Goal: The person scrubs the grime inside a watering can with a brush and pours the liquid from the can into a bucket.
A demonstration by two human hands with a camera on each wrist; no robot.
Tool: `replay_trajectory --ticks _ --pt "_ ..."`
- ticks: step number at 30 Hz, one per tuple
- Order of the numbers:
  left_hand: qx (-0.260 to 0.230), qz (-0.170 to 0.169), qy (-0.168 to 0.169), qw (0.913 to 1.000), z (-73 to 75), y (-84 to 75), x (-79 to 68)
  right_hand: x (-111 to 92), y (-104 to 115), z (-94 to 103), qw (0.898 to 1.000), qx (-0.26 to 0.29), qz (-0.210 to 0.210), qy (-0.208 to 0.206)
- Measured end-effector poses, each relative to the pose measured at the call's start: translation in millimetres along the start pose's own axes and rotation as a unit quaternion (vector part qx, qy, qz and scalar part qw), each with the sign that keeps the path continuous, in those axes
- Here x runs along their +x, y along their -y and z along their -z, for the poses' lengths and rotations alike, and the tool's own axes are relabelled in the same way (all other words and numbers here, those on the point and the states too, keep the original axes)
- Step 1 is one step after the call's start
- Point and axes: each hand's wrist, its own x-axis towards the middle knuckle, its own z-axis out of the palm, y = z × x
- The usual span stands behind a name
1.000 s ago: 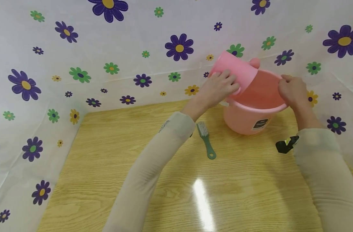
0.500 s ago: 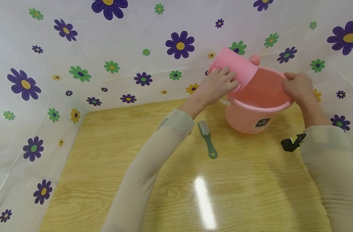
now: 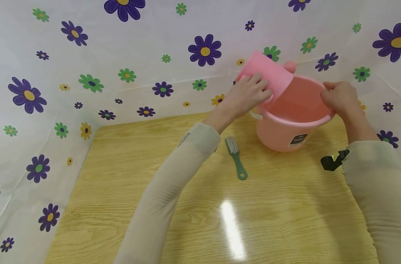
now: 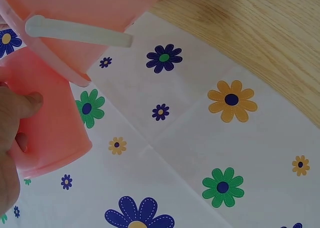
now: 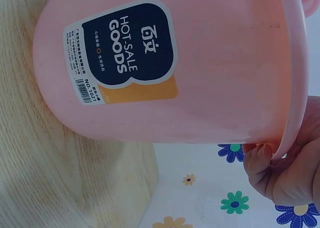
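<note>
My left hand grips a pink plastic mug by its handle. The mug is tipped over the left rim of a pink bucket, its mouth toward the bucket's inside. In the left wrist view, the thumb lies along the mug, just below the bucket's white bail handle. My right hand pinches the bucket's right rim, with fingers curled under the lip in the right wrist view. A dark label marks the bucket's side. The bucket's bottom inside is hidden from the head view.
A green brush with pale bristles lies on the wood-grain table, left of and nearer than the bucket. A flower-printed white sheet stands behind and along both sides. A pink round knob shows at the bucket's far rim.
My right hand and the bucket's right rim have shifted slightly right, and the head view has moved a little. The left hand keeps its hold on the tipped mug.
</note>
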Motion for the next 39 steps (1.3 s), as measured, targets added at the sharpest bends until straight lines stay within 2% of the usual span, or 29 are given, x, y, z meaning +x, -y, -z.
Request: replay_trajectory --ticks 6,22,32,39 --pt "0.001 -0.004 -0.011 0.9999 3.8 1.4 3.8 0.5 1.7 0.2 1.000 0.004 -0.012 0.002" --pt "0.002 -0.009 0.018 0.9998 17.2 1.0 18.5 -3.4 2.6 -1.5 1.000 0.015 -0.019 -0.001" --pt "0.008 -0.013 -0.011 0.9998 18.8 1.8 21.2 -3.2 2.4 -1.4 1.000 0.018 -0.016 0.000" --pt "0.013 -0.011 -0.017 0.9997 21.2 1.6 24.0 -3.9 2.0 -1.6 0.999 0.026 -0.020 0.001"
